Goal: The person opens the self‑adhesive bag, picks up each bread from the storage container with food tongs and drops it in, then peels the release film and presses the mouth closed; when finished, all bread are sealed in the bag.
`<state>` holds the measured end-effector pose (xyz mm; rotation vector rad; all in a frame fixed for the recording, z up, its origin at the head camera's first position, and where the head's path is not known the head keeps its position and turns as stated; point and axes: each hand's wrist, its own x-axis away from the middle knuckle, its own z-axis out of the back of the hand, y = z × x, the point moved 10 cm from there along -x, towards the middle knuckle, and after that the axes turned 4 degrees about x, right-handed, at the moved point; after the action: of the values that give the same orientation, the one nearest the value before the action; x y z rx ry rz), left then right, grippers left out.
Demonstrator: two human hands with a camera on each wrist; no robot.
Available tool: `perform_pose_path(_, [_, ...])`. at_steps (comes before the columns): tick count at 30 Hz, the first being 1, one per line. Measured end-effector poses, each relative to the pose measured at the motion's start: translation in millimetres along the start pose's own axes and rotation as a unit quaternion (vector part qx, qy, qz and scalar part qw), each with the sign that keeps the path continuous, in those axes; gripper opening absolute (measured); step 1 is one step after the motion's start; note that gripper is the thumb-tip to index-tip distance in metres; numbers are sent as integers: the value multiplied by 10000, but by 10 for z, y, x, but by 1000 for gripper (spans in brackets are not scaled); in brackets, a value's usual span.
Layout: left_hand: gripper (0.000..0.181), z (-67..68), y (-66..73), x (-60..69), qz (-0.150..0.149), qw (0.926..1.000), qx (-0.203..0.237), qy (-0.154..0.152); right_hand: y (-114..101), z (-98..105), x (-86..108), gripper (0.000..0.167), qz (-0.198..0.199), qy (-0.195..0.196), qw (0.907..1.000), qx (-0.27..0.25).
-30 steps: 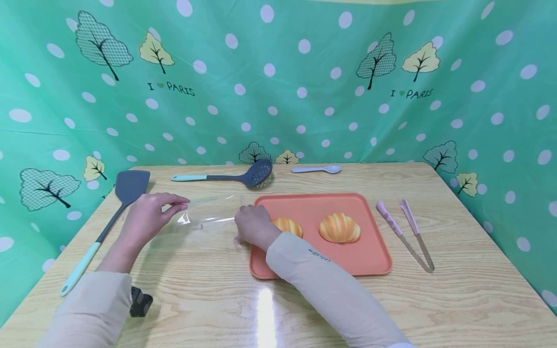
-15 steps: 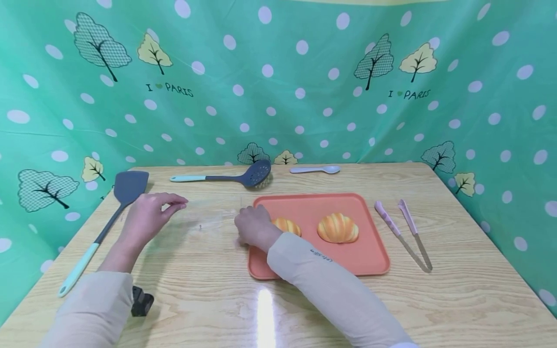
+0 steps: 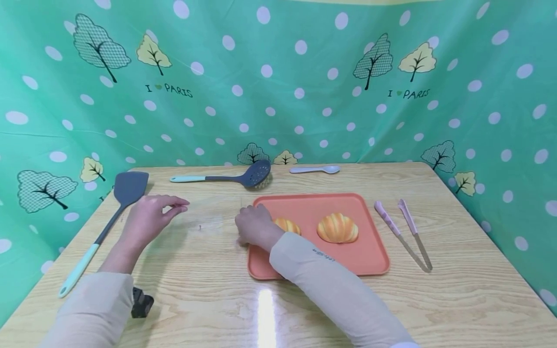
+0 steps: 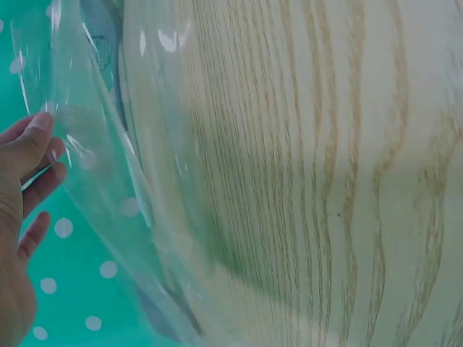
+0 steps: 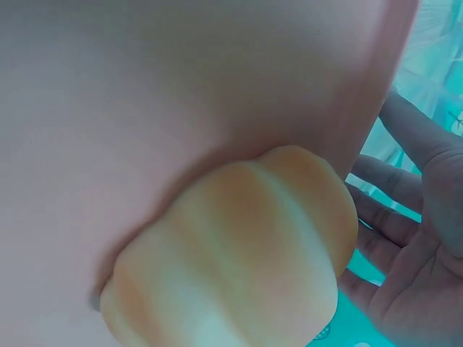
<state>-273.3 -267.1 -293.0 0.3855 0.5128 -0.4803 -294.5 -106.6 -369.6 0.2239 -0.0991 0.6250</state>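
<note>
A clear plastic sheet or bag (image 3: 213,215) stretches between the two hands above the table. My left hand (image 3: 150,217) pinches its left end between thumb and fingers, as the left wrist view also shows on the film (image 4: 108,159). At the tray's left edge, my right hand (image 3: 256,226) is bent around the film's right end; in the right wrist view its fingertips are partly hidden behind the tray edge (image 5: 369,94). Close beside that hand, a croissant-like bread (image 3: 287,225) lies on the pink tray (image 3: 322,261), partly covered. A second bread (image 3: 338,228) lies further right.
A turner (image 3: 130,187) lies at the left and a slotted spoon (image 3: 256,174) at the back, near a small pale spoon (image 3: 315,169). Pink-handled tongs (image 3: 409,241) lie right of the tray. A black object (image 3: 141,303) shows by the left sleeve.
The film's bright glare has faded since a second ago. Both hands have stayed almost in place, and the head view has shifted slightly.
</note>
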Motion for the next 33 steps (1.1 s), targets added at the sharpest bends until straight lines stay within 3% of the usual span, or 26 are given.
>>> perform_pose_path(7, [13,-70,-31,7,210,9993,131,-290,34,163,54,24,279,507,9983,-118])
perform_pose_path(12, [13,-117,-47,14,304,9983,194,-451,81,279,138,44,470,582,9971,-163])
perform_pose_path(16, [13,-150,-72,16,418,9971,208,-598,174,387,211,45,567,753,9947,-405])
perform_pose_path(23, [14,-174,-57,-7,468,9960,265,-718,467,582,411,43,502,1200,9871,-938])
perform_pose_path(27, [13,-160,-46,-4,395,9969,255,-633,656,664,546,40,398,1429,9813,-1227])
perform_pose_path(33, [13,-155,-47,14,355,9973,239,-600,959,674,746,41,90,1549,9748,-1606])
